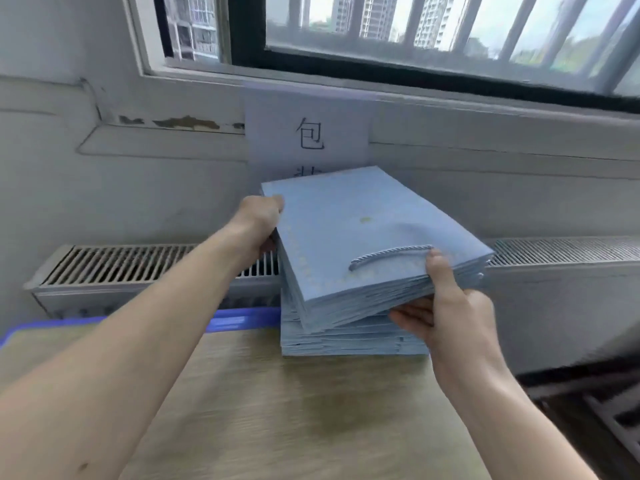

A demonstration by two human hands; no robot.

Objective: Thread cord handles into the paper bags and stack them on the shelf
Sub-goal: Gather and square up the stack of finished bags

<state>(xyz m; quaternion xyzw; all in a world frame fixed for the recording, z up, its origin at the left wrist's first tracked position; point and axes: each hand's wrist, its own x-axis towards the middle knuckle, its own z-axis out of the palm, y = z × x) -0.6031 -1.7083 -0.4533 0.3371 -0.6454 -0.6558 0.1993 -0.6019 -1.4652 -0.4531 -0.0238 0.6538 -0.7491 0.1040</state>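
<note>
A thick bundle of flat light-blue paper bags (346, 223) is tilted up above a lower stack of the same bags (346, 341) on the wooden table (277, 410). A blue-white cord handle (388, 256) lies on the top bag. My left hand (259, 220) grips the bundle's far left edge. My right hand (446, 306) grips its near right corner, thumb on top by the cord, fingers underneath.
A white radiator with a slatted grille (121, 261) runs along the wall behind the table. A paper sign (308, 133) hangs under the window sill (415, 95). A blue plastic edge (239, 320) lies behind the table. A dark gap drops off at the right (588, 410).
</note>
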